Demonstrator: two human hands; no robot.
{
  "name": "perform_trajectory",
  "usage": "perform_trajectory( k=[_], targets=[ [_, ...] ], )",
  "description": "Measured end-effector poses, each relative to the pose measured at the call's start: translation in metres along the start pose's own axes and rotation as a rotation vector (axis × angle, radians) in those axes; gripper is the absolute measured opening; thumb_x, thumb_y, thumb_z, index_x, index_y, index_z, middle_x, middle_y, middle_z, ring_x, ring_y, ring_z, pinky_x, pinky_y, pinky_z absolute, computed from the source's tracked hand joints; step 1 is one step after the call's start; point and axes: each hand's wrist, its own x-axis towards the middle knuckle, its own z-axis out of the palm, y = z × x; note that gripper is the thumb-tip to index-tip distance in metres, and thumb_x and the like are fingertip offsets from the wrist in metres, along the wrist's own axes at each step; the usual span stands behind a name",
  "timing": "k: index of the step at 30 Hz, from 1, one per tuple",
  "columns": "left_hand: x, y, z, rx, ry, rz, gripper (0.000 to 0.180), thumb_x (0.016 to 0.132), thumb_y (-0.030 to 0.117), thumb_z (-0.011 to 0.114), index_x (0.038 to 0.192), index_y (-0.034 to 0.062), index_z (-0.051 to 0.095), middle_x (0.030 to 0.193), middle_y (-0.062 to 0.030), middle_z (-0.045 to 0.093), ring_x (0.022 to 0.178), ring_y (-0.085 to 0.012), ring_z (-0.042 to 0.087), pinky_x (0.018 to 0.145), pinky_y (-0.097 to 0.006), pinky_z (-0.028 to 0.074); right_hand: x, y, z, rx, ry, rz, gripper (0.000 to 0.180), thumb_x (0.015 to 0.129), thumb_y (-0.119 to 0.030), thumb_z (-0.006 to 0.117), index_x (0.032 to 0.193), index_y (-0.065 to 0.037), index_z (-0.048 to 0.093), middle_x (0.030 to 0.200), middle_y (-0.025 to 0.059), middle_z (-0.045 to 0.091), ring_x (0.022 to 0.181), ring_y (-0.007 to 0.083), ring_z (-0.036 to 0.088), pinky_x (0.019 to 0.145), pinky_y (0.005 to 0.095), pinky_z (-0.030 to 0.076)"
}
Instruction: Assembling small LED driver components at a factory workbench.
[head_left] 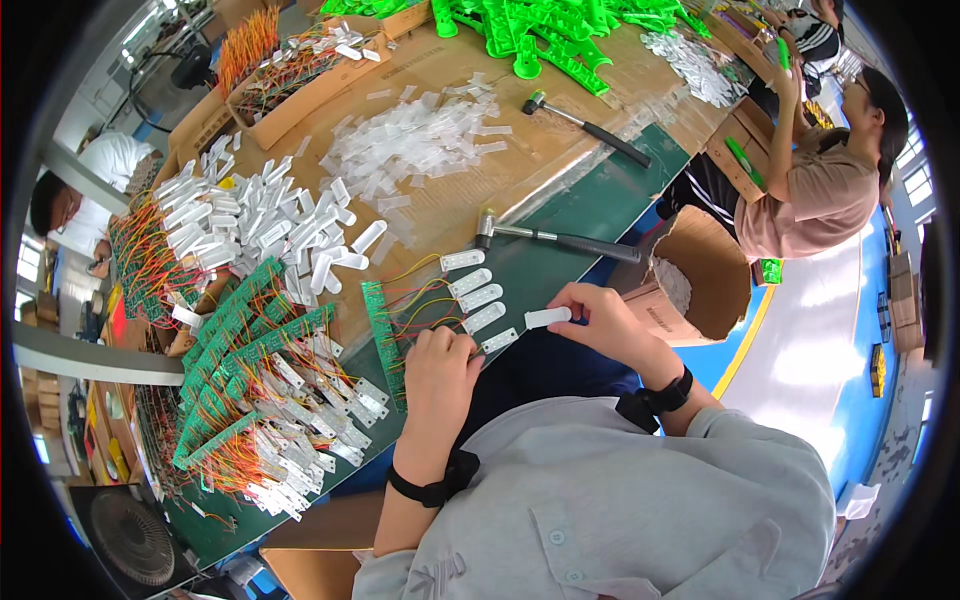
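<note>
Between the thumb and fingers of my right hand [603, 318] is a small white plastic cover [546, 318], rounded at one end. Just left of it lies a small white strip with dots [499, 341], at the end of a row of similar white pieces [480, 298]. Thin red and yellow wires [428, 287] join the row to a long green circuit board [381, 335]. My left hand [440, 365] is closed over the wires beside this board, its fingers bent downward. What its fingertips grip is hidden.
Left of my hands lie wired green boards [240, 335] and a pile of white covers [275, 220]. Clear plastic pieces [415, 140] and two hammers [560, 240] [585, 128] lie beyond. An open cardboard box [700, 280] stands right, near a seated person [815, 190]. Green plastic shells [540, 35] fill the far side.
</note>
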Motion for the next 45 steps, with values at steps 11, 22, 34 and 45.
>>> perform_trajectory(
  k=[11,22,34,45],
  targets=[
    [-0.001,0.001,-0.014,-0.237,0.037,-0.051,0.014,0.082,0.004,0.073,0.087,0.0039,0.061,0.088,-0.0082,0.061,0.084,-0.0312,0.057,0.074,-0.042,0.044,0.005,-0.01,0.017,0.161,-0.122,-0.094,0.025,0.086,-0.01,0.077,0.108,-0.004,0.068,0.073,0.0068,0.065,0.064,0.0142,0.063,0.06,0.0293,0.05],
    [-0.007,-0.006,-0.016,-0.206,-0.046,-0.121,0.012,0.085,0.007,0.073,0.09,0.0059,0.062,0.079,-0.0114,0.062,0.075,-0.0326,0.059,0.069,-0.044,0.044,0.024,-0.016,0.043,0.368,-0.211,-0.231,0.032,0.089,-0.007,0.076,0.118,-0.004,0.065,0.08,0.0085,0.07,0.071,0.0156,0.072,0.068,0.0285,0.058],
    [0.0,-0.005,-0.021,-0.133,0.043,0.105,0.008,0.085,0.005,0.073,0.092,0.007,0.07,0.079,-0.0073,0.064,0.071,-0.0279,0.059,0.067,-0.039,0.044,0.028,-0.011,0.043,0.359,-0.233,-0.24,0.033,0.089,-0.006,0.076,0.119,-0.004,0.064,0.084,0.0085,0.071,0.074,0.0163,0.072,0.07,0.029,0.059],
    [-0.001,-0.01,-0.019,-0.168,0.013,0.096,0.01,0.083,0.004,0.073,0.093,0.0071,0.072,0.08,-0.0067,0.067,0.074,-0.028,0.061,0.067,-0.039,0.045,0.027,-0.013,0.054,0.464,-0.288,-0.197,0.022,0.092,-0.007,0.071,0.109,-0.001,0.059,0.085,0.0083,0.071,0.077,0.0146,0.072,0.071,0.028,0.059]
  ],
)
